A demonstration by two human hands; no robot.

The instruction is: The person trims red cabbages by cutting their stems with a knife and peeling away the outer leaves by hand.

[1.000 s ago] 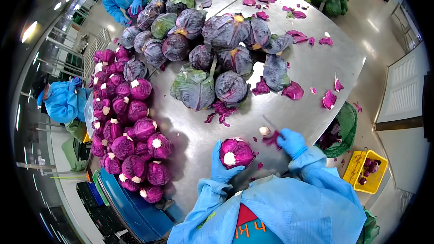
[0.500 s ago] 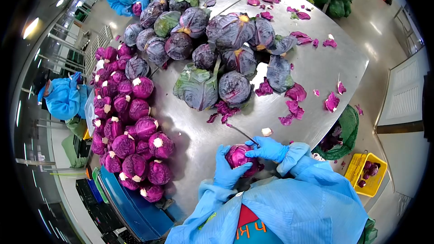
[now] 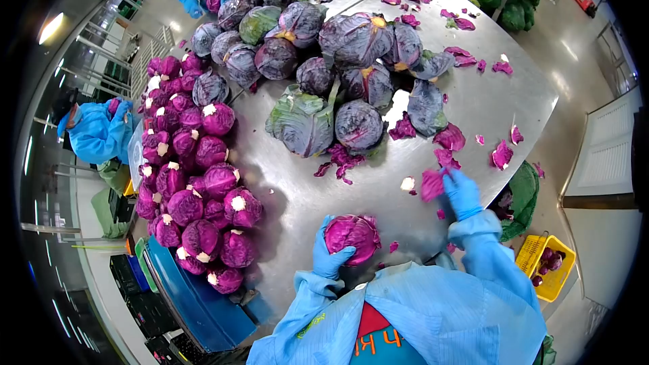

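My left hand (image 3: 328, 257), in a blue glove, is wrapped round the left side of a bright purple cabbage (image 3: 354, 238) near the table's front edge. Off to the right, my gloved right hand (image 3: 464, 196) pinches a loose purple cabbage leaf (image 3: 431, 185) just above the table. No knife can be made out in this hand now. A pale cut stem piece (image 3: 407, 183) lies between the cabbage and the leaf. Dark, untrimmed cabbages (image 3: 358, 126) are heaped beyond my hands, and trimmed purple cabbages (image 3: 220, 180) with white stem ends are piled at the left.
Torn leaves (image 3: 501, 154) are scattered over the steel table (image 3: 297, 189). Right of the table are a green net bag (image 3: 524, 196) and a yellow crate (image 3: 562, 277). A blue bin (image 3: 196, 297) stands front left. Two people in blue work beyond the piles.
My right hand has moved away from the cabbage to the right and now holds a torn leaf. The knife seen in it earlier no longer shows. My left hand keeps the cabbage.
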